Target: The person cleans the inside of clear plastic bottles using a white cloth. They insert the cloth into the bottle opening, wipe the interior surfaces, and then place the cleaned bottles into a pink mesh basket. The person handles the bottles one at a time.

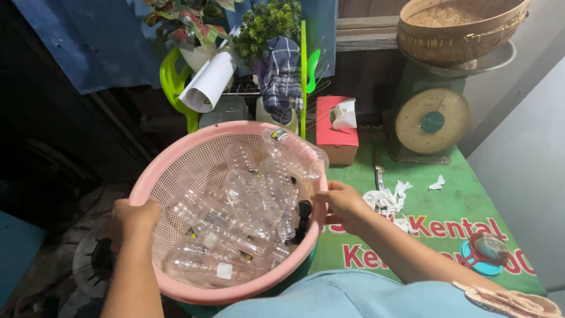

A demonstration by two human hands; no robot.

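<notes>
Left hand (134, 217) & right hand (341, 203) each grip the rim of a pink basket (176, 153), fingers pressed tight on it. Basket's full of clear plastic bottles (247, 206), w/ the green desk (465, 194) beside it.

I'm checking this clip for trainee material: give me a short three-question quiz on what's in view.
1. True or false: both hands grip the pink basket's rim.
2. What fills the basket: A) clear plastic bottles, B) oranges, C) rags?
3. What stands behind the red tissue box, to its right, on the green table cover?

Key:
1. True: left hand and right hand hold opposite sides.
2. A, clear plastic bottles.
3. A dial weighing scale carrying a woven basket.
</notes>
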